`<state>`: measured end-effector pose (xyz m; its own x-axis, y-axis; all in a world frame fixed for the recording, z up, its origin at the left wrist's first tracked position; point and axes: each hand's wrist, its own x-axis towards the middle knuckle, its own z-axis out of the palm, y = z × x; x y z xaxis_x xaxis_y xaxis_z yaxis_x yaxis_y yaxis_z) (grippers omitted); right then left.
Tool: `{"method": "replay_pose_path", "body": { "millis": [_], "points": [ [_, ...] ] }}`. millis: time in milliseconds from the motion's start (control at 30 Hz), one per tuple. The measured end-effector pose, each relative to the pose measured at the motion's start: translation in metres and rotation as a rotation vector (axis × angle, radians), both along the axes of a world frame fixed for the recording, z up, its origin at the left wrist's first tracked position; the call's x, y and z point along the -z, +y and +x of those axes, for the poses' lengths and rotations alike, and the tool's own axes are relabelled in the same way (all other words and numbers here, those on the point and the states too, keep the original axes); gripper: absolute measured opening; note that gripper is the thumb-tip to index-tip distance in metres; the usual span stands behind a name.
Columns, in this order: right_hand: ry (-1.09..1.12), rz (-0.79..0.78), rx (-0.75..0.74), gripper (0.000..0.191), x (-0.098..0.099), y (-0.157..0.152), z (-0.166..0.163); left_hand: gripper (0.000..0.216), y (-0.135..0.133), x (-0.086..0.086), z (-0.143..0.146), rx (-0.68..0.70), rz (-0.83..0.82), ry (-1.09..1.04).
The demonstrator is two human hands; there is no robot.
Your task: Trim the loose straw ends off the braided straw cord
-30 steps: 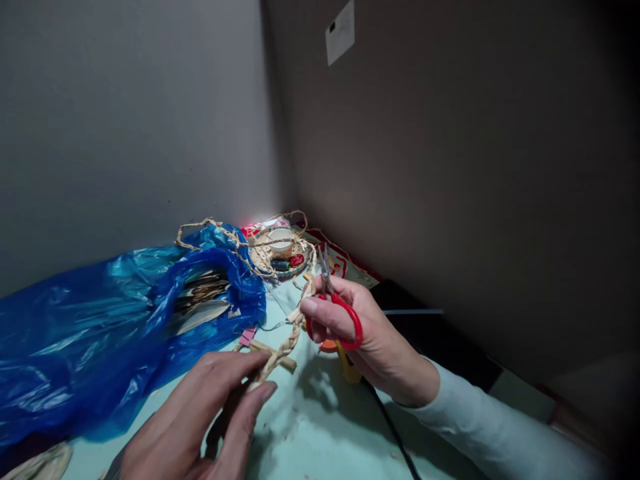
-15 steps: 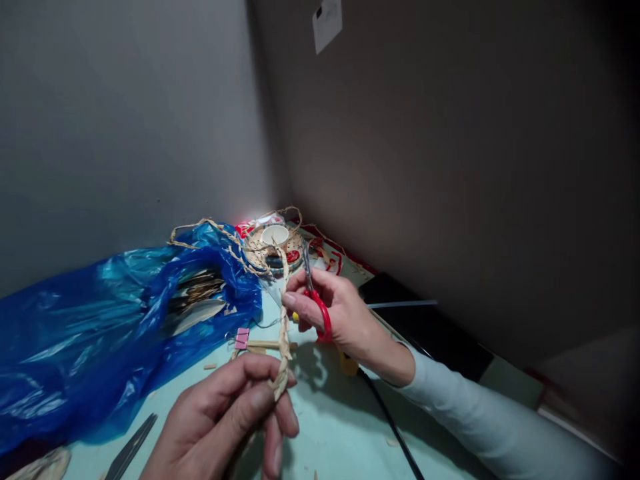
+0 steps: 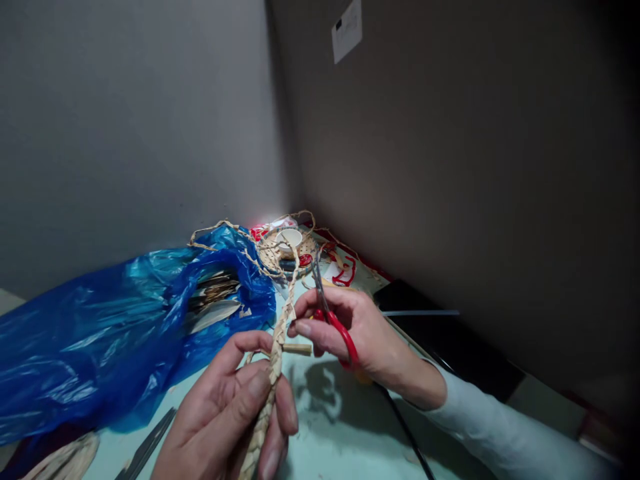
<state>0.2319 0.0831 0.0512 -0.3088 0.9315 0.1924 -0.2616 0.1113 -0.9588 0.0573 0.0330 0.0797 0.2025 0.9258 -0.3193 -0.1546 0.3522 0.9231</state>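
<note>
A pale braid of plant fibre (image 3: 277,357) runs up the middle of the view, thick near me and thinning toward the far end. My left hand (image 3: 233,407) grips it between thumb and fingers. Red-handled scissors (image 3: 345,337) hang on the fingers of my right hand (image 3: 367,330), their blades pointing up and away. That hand's thumb and fingertips are close beside the braid; whether they touch it I cannot tell. A short pale stick (image 3: 297,349) lies behind the braid.
On the left spreads a blue plastic bag (image 3: 125,313) with dry leaves (image 3: 215,310) in its mouth. A round woven tray (image 3: 270,257) holds a white cup (image 3: 289,239) at the back. Dark tweezers (image 3: 147,443) lie front left. A black cable (image 3: 407,433) crosses the right side.
A longer, thicker stretch of braid now shows through my left hand. My right hand with the scissors has shifted right and slightly down, its fingertips off the braid's upper part. The view has turned slightly.
</note>
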Motion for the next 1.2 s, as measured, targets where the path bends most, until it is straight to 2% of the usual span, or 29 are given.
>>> {"method": "replay_pose_path", "body": {
  "millis": [100,167,267,367,567,667,733,833,933,1000,1200],
  "points": [
    [-0.038,-0.017,-0.174,0.027,-0.002,-0.007,-0.001,0.042,0.002,0.002,-0.002,-0.035,0.065,0.045],
    [-0.11,0.011,-0.216,0.028,-0.001,-0.012,-0.003,0.04,0.002,0.006,-0.002,-0.06,0.129,0.101],
    [-0.234,0.104,-0.1,0.022,0.002,-0.016,-0.006,0.041,0.002,0.013,-0.001,-0.032,0.189,0.224],
    [-0.276,0.164,-0.026,0.019,0.008,-0.015,-0.01,0.046,0.001,0.017,0.001,-0.012,0.168,0.281],
    [-0.153,0.101,-0.164,0.017,0.009,-0.011,-0.007,0.046,0.004,0.013,0.001,0.055,0.001,0.154],
    [-0.16,0.066,-0.2,0.016,0.004,-0.012,-0.006,0.044,0.006,0.013,0.0,0.031,-0.023,0.128],
    [-0.209,0.082,-0.145,0.015,0.002,-0.013,-0.005,0.04,0.006,0.013,-0.001,0.034,-0.001,0.098],
    [-0.249,0.169,0.017,0.013,0.0,-0.01,-0.003,0.028,-0.001,0.012,-0.004,0.043,0.052,0.03],
    [-0.319,0.28,0.074,0.014,0.0,-0.005,0.003,0.014,-0.016,0.009,-0.012,-0.032,0.059,0.015],
    [-0.488,0.412,0.056,0.012,0.002,-0.003,0.007,0.011,-0.026,0.007,-0.021,-0.12,0.066,0.031],
    [-0.808,0.569,-0.131,0.021,0.019,-0.014,0.017,0.017,-0.036,0.01,-0.056,-0.374,0.198,0.075]
  ]
}}
